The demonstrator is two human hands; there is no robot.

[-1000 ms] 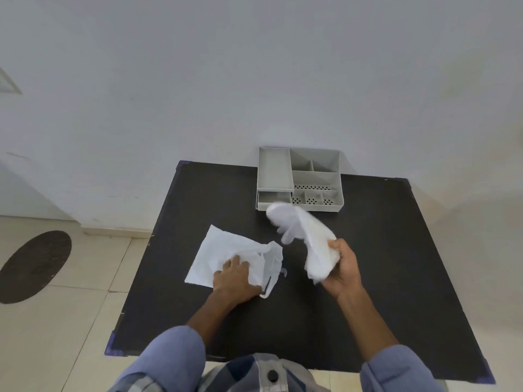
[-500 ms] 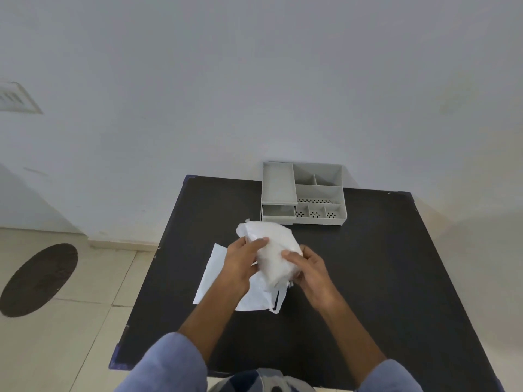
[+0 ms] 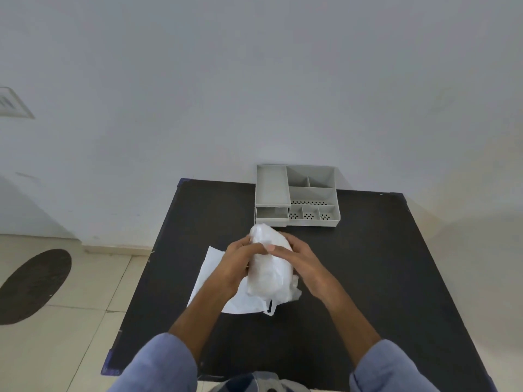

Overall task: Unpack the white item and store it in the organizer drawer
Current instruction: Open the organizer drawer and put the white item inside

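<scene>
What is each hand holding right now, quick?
Left hand: closed on the white item, thumb across its top.
Right hand: cupped against the white item's other side, holding it.

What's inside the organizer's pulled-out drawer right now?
The drawer at the gray organizer's front left stands partly open, and its visible part shows only a bare gray floor. The rear part lies hidden under the long tray above it.

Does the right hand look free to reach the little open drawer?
Probably not yet: the right hand and left hand both grip the white item. The drawer sits unobstructed just beyond.
</scene>
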